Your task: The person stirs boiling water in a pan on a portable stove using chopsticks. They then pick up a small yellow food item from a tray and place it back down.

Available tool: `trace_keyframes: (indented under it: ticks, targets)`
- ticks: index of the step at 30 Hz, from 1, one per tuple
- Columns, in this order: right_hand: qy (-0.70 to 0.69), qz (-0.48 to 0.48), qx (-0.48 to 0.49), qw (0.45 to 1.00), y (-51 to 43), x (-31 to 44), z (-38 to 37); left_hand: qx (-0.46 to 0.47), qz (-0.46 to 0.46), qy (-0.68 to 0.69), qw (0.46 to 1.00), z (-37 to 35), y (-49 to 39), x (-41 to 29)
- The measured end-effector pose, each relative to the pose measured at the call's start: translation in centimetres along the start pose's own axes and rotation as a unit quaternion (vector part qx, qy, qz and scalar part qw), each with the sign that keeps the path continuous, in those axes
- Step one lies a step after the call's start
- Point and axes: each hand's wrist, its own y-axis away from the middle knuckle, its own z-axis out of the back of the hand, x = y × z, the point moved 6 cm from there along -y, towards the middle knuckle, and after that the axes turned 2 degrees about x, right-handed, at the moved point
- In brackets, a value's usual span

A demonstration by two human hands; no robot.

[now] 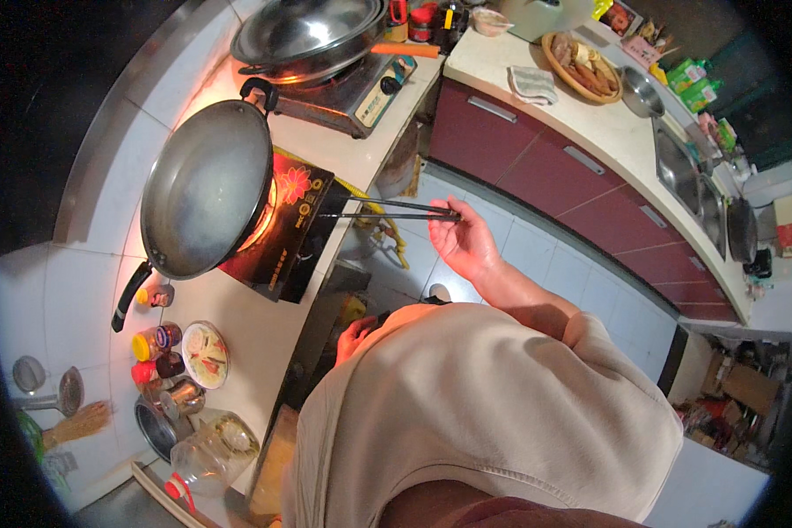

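Observation:
In my right hand (462, 234), a pair of dark chopsticks (396, 210) is held, their tips pointing left over the near edge of a black electric cooker (290, 244). A grey wok (208, 191) sits on this cooker, and an orange glow shows beneath its rim. The wok has a long black handle and a small loop handle; a pale sheen covers its inner surface, and no solid food is visible in it. My left hand (352, 340) is low by the counter's front edge, partly hidden by my beige shirt. Whether it holds something is unclear.
Beyond stands a gas stove (356, 99) bearing a lidded pan (310, 39). To the left are seasoning jars (145, 346), a plate of cut food (205, 355) and a plastic oil bottle (214, 455). A red-fronted cabinet (548, 165) with a sink (690, 185) runs along the right.

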Motion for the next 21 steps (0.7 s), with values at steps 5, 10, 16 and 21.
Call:
trace_keyframes:
  ticks: [5, 10, 16, 21]
  targets:
    - [0.001, 0.01, 0.021, 1.0, -0.4, 1.2, -0.3, -0.027, 0.038, 0.012, 0.999, 0.4, -0.1, 1.1]
    - [0.006, 0.005, -0.005, 1.0, -0.9, 1.1, 0.6, -0.021, 0.005, 0.024, 0.999, 0.3, 0.6, -0.3]
    - [0.012, -0.017, 0.007, 1.0, -1.8, 0.0, 0.2, -0.063, -0.008, -0.006, 0.998, 0.6, 1.0, 0.8]
    - [0.005, -0.034, 0.037, 0.999, -2.6, -0.9, -0.3, -0.073, -0.001, 0.014, 0.997, 0.8, 0.9, 2.1]
